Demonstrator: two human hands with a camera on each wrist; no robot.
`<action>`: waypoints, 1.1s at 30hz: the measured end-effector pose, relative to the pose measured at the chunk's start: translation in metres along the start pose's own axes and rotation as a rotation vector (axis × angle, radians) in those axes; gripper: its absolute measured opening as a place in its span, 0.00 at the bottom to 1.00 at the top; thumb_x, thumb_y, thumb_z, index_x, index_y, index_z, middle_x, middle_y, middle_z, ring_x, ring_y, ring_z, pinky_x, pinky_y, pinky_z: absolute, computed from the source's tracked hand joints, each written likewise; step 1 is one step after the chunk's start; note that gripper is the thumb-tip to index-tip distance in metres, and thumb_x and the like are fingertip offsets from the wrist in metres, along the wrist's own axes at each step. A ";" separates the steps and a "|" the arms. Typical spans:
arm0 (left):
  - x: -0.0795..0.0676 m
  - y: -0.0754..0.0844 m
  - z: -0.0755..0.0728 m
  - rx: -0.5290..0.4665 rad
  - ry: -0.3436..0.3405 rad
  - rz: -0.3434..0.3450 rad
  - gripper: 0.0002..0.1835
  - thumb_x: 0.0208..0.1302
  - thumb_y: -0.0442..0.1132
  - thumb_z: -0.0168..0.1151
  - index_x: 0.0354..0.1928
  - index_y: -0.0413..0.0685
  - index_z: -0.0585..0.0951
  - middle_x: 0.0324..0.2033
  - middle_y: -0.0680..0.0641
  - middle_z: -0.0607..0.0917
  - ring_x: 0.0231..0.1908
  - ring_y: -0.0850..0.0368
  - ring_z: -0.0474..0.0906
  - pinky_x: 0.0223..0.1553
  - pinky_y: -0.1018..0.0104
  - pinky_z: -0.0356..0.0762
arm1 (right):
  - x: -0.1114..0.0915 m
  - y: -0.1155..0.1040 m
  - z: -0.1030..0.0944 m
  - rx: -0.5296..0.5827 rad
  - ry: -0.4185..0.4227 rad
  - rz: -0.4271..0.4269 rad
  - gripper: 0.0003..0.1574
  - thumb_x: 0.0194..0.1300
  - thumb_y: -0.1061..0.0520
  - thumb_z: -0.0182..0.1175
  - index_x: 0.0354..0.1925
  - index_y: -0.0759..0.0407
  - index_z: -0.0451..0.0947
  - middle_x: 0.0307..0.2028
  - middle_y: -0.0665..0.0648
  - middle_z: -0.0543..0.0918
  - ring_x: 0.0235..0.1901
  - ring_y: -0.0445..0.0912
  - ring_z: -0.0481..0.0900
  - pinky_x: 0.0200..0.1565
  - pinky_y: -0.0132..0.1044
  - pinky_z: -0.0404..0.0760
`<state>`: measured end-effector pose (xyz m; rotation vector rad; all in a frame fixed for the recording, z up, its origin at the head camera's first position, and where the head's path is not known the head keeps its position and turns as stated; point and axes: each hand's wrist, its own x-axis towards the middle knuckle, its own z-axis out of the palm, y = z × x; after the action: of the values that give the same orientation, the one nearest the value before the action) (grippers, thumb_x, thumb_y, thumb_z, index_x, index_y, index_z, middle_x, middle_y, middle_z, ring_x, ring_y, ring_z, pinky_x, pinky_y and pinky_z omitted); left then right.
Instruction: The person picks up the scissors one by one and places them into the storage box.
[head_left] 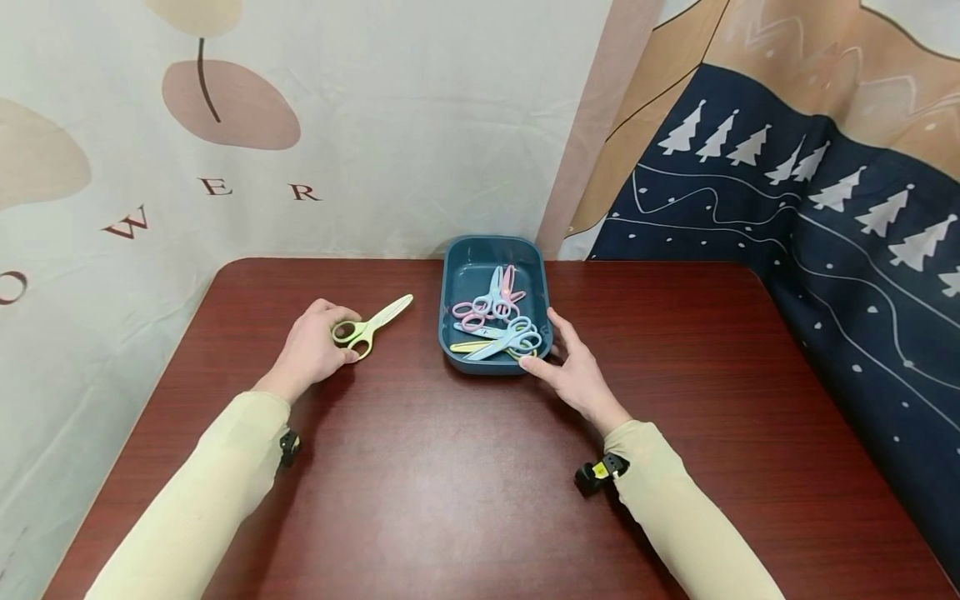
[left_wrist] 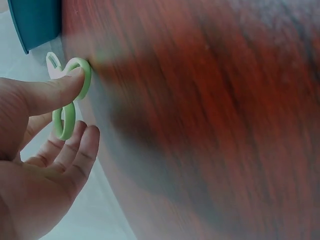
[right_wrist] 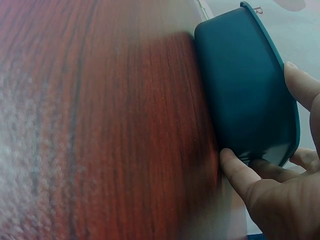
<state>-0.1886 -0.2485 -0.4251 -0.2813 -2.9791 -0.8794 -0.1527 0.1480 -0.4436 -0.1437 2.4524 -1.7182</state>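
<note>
My left hand (head_left: 311,343) pinches a pair of light green scissors (head_left: 362,337) by the handle loops, and their blades point to the far right. In the left wrist view the thumb presses on one loop of the green scissors (left_wrist: 85,82). A dark blue plastic box (head_left: 459,250) stands at the table's back edge. Several scissors lie in it: light blue scissors (head_left: 517,337), pink scissors (head_left: 470,315) and yellow scissors (head_left: 467,346), partly covering one another. My right hand (head_left: 573,375) holds the box's near right corner, thumb at the rim and fingers along the side wall.
The reddish-brown wooden table (head_left: 435,500) has rounded back corners. Behind it hangs a pale printed cloth (head_left: 420,125). To the right is a dark blue cloth (head_left: 847,317) with white trees. Both wrists wear small black straps, the right one with a camera (head_left: 600,472).
</note>
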 end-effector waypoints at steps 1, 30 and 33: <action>0.000 0.001 0.000 -0.010 -0.001 -0.005 0.28 0.47 0.28 0.80 0.54 0.37 0.84 0.51 0.35 0.77 0.47 0.37 0.79 0.52 0.42 0.74 | 0.000 0.000 0.000 0.000 -0.001 0.000 0.58 0.67 0.57 0.71 0.83 0.50 0.47 0.76 0.63 0.64 0.70 0.61 0.70 0.64 0.55 0.75; 0.001 0.001 -0.001 -0.125 0.091 -0.026 0.25 0.55 0.22 0.67 0.58 0.36 0.82 0.51 0.33 0.78 0.40 0.40 0.84 0.40 0.60 0.77 | 0.000 0.000 0.000 0.015 0.001 0.006 0.58 0.67 0.56 0.71 0.83 0.49 0.48 0.76 0.62 0.64 0.70 0.62 0.70 0.65 0.57 0.75; 0.001 0.005 -0.003 -0.150 0.099 -0.030 0.25 0.56 0.22 0.67 0.58 0.35 0.82 0.51 0.34 0.78 0.40 0.40 0.84 0.35 0.68 0.76 | 0.001 0.001 0.000 0.015 0.001 0.009 0.58 0.67 0.56 0.71 0.83 0.48 0.49 0.76 0.62 0.64 0.70 0.62 0.70 0.65 0.56 0.75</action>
<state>-0.1887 -0.2463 -0.4199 -0.1905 -2.8388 -1.0880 -0.1533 0.1483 -0.4440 -0.1299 2.4360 -1.7330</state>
